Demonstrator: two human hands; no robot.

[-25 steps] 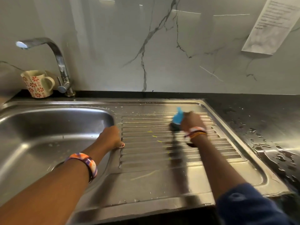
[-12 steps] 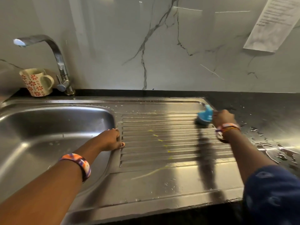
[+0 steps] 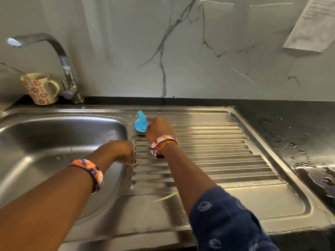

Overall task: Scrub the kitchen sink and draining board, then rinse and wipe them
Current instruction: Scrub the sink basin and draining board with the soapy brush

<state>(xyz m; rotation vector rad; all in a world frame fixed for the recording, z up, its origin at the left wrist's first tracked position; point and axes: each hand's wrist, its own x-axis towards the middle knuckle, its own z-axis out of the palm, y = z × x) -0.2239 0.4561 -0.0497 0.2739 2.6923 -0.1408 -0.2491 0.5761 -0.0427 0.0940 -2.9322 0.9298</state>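
Right hand [image 3: 159, 128] is curled round a blue scrubber [image 3: 141, 123] at the draining board [image 3: 217, 156]; left hand [image 3: 116, 151] is rested, fingers bent, on the sink [image 3: 54, 138] rim (mug [image 3: 40, 88] contents unseen, upper left).

Blue scrubber [image 3: 141, 122], red-flowered cream mug [image 3: 40, 88], orange-purple wristband [image 3: 90, 172], navy patterned sleeve [image 3: 224, 220]

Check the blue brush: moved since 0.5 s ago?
Yes. The brush, held in the right hand, went left across the draining board, from its right edge to beside the basin.
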